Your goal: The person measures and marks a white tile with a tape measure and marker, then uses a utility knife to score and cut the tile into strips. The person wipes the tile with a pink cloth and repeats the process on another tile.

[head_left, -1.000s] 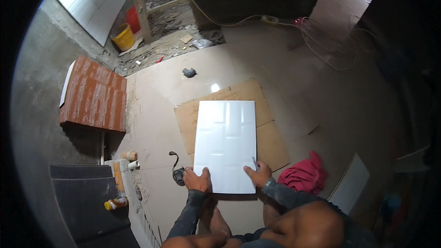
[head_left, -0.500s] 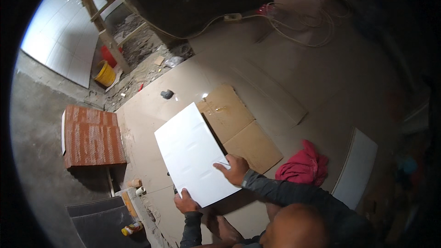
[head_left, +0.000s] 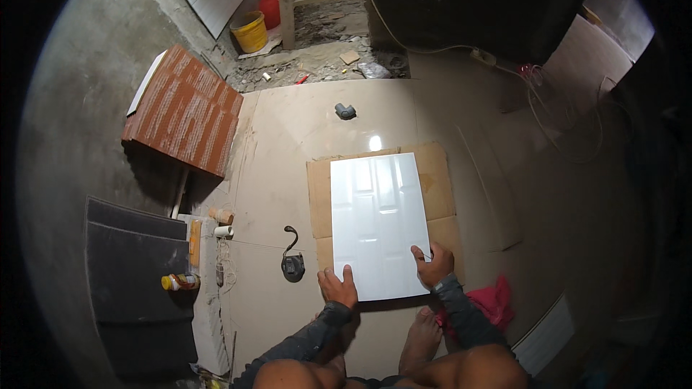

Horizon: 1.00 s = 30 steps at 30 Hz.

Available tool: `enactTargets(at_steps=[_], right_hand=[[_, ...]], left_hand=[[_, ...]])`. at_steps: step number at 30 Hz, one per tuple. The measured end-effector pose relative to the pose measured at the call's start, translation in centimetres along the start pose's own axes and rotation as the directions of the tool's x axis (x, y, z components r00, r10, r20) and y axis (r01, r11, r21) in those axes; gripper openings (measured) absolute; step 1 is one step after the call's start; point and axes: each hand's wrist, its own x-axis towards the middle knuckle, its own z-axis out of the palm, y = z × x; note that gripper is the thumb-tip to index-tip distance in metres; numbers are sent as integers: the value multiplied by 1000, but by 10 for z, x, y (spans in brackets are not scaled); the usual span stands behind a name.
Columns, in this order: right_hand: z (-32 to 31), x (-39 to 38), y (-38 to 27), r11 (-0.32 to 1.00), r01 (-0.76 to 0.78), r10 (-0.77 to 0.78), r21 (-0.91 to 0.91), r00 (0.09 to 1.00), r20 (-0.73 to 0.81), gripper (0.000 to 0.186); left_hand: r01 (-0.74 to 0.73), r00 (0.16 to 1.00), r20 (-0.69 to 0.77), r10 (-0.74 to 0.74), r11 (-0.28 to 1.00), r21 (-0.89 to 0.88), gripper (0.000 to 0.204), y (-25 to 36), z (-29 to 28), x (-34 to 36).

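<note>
A white tile [head_left: 380, 225] is laid flat on cardboard [head_left: 432, 180] on the floor [head_left: 288, 137], pressed at its near corners by the spread left hand [head_left: 339, 287] and right hand [head_left: 432, 265]. A tape measure [head_left: 292, 265] lies just left; a red cloth [head_left: 496, 301] lies to the right.

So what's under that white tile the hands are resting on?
Flattened brown cardboard lies under the white tile, showing along its left, top and right edges. The left hand and right hand press its near edge. Whatever lies beneath the tile's middle is covered.
</note>
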Motion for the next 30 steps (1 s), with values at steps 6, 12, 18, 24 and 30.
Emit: enactTargets(at_steps=[6,12,18,24,30], right_hand=[[7,1,7,992,-72,63,-108,994,-86,42],[-1,0,-8,959,-229,217,-164,972,-87,46],[-11,-1,-27,971,-212,206,-113,977,-60,37],[-57,-12,2,978,-66,47,-196,994,-100,49],[-125,-87,106,855,144,5,-498,958,286,84]], left_hand=[[-44,993,105,44,999,-6,52,-6,-2,4],[19,981,195,-18,1000,-4,61,9,-19,10],[21,964,267,-18,1000,-8,67,26,-34,12],[-247,966,19,258,901,357,74,25,-94,64],[-185,943,328,49,898,398,71,-14,-127,103]])
